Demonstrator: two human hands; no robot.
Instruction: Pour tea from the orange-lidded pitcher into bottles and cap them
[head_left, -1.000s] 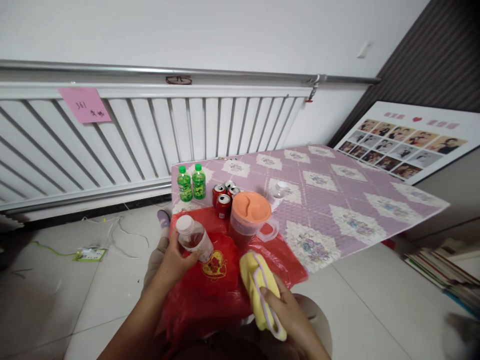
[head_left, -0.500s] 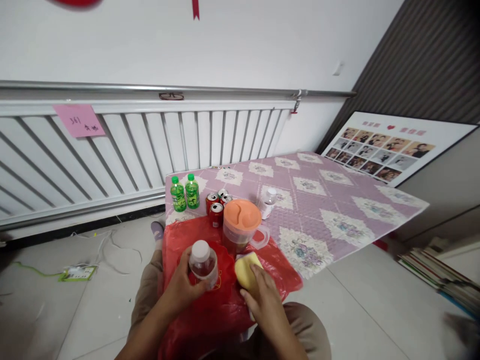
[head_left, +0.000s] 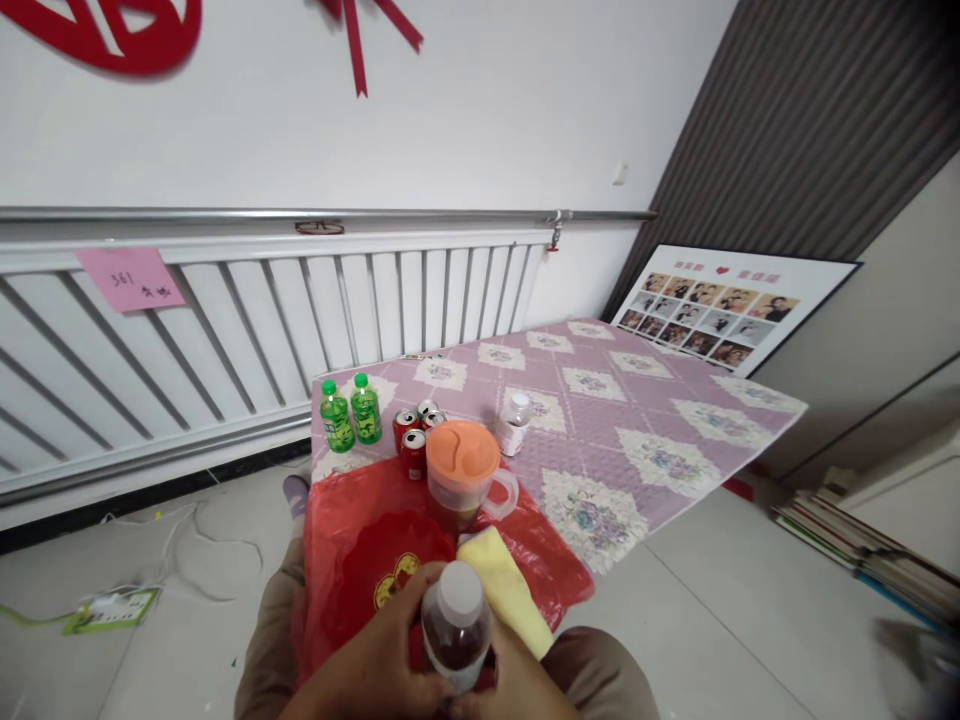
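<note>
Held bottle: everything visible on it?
The held bottle is clear, apparently plastic, with its white cap on and a pale band low down. It is roughly upright, gripped by the left hand and right hand, nearer the camera than the orange-lidded pitcher and beside the yellow cloth. Its base is hidden; whether it holds liquid is unclear.

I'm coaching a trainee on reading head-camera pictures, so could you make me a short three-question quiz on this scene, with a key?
1. Count: how many green-capped bottles stand on the table?
2. True or false: the pitcher stands without a lid.
3. Multiple choice: what do the left hand and the right hand hold together?
A) a red can
B) the pitcher
C) a white-capped bottle

Key:
1. Two.
2. False; it has an orange lid.
3. C.
</note>
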